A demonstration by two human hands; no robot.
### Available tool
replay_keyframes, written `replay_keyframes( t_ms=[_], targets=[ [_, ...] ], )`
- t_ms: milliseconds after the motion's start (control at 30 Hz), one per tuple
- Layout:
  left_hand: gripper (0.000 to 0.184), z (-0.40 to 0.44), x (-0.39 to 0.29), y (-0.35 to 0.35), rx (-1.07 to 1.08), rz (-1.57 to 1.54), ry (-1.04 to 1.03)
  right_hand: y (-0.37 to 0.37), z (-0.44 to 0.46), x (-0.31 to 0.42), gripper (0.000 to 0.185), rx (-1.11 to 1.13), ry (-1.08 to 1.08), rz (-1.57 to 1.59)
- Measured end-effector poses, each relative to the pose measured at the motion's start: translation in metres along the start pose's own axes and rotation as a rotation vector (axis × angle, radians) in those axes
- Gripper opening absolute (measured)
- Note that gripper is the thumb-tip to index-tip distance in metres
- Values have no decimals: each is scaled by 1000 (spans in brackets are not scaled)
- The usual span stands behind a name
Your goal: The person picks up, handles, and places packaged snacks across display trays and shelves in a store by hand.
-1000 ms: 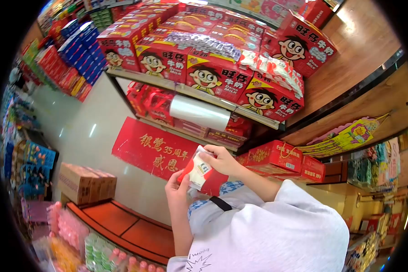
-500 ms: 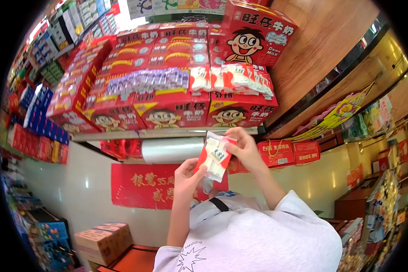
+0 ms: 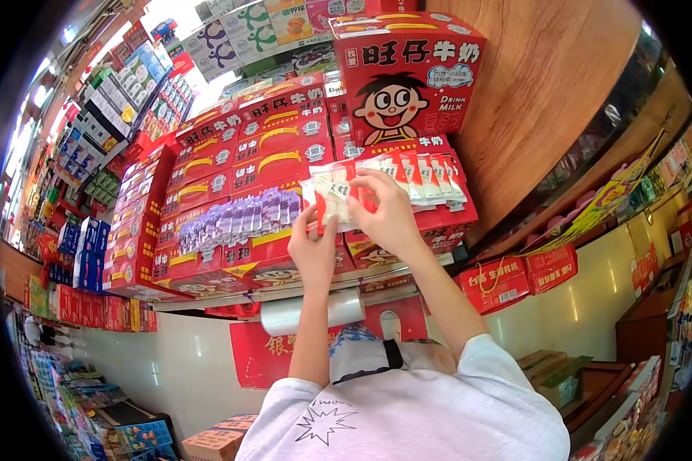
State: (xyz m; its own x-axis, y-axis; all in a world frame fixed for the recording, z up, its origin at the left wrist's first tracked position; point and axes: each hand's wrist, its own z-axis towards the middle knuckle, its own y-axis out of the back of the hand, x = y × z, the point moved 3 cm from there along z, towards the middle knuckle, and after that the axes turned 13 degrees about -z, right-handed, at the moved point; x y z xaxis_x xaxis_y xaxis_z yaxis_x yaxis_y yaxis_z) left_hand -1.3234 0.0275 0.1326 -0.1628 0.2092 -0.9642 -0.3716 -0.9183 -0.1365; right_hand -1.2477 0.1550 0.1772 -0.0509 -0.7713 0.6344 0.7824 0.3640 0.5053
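A flat red-and-white packet (image 3: 332, 192) lies between my two hands, over the front row of red milk boxes. My left hand (image 3: 314, 250) grips its lower left, with fingers along the left edge and thumb near the bottom. At its right side, my right hand (image 3: 384, 211) has its thumb and fingers curled against the packet; part of the grip is hidden. Just beyond my right hand, several similar packets (image 3: 430, 178) overlap in a row on the boxes. Left of my left hand, a row of purple packets (image 3: 242, 221) lies on the same boxes.
Red milk boxes (image 3: 281, 127) are stacked behind the packets. A larger milk box (image 3: 411, 84) stands upright at the back right, beside a wooden panel (image 3: 546, 100). Below the shelf edge are a clear plastic roll (image 3: 315, 310) and red boxes (image 3: 496, 286).
Both hands have moved forward and up with the packet, from in front of the shelf edge to over the boxes beside the similar packets. The view has shifted too.
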Motion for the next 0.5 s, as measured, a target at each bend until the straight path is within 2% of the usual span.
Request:
replay_keyframes(
  t_ms=[67,100,167,233,300,400,467,500],
  targets=[
    [34,12,3,0,0,193,-67,-15,6,-3,29,56,-86,-24],
    [34,14,0,2,9,192,-51,-20,8,-4,32,110,-148,-59],
    [37,25,-1,1,84,476,-93,-30,12,-5,35,157,-188,-68],
    [38,38,10,3,100,493,-111,-41,14,-2,35,146,-169,-62],
    [37,37,12,5,86,566,-267,-51,7,5,34,127,-196,-99],
    [41,41,13,7,162,552,-153,-48,6,26,31,89,-202,-189],
    [43,42,16,12,217,499,-152,-42,-10,44,27,114,-375,18],
    [46,44,17,13,254,464,-183,-40,-22,46,27,118,-391,-11]
  ],
)
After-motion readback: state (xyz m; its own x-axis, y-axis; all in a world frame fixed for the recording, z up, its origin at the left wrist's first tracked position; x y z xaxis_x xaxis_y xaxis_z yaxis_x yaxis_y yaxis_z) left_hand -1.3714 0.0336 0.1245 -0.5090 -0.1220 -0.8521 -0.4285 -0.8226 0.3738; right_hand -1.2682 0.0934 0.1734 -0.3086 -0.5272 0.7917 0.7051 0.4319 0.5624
